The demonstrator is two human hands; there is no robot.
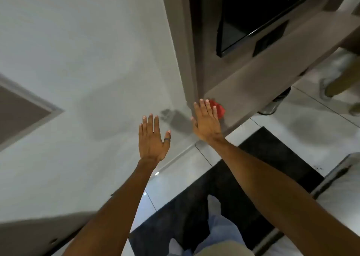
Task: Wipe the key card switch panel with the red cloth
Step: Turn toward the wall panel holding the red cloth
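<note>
Both my hands are raised with flat palms and spread fingers, holding nothing. My left hand [153, 137] hovers in front of the pale grey wall [87, 51]; a dark ring sits on its thumb. My right hand [207, 119] is stretched toward the near corner of a brown counter [263, 74]. The red cloth [219, 108] lies crumpled on that corner, partly hidden behind my right fingers. I cannot make out a key card switch panel; a blurred grey patch [167, 113] shows on the wall between my hands.
A black screen [253, 15] hangs on the brown panel above the counter. A dark floor mat [263, 168] lies under my feet on glossy white tiles. Another person's legs [335, 80] stand at the right. A bed edge [341, 197] is at the lower right.
</note>
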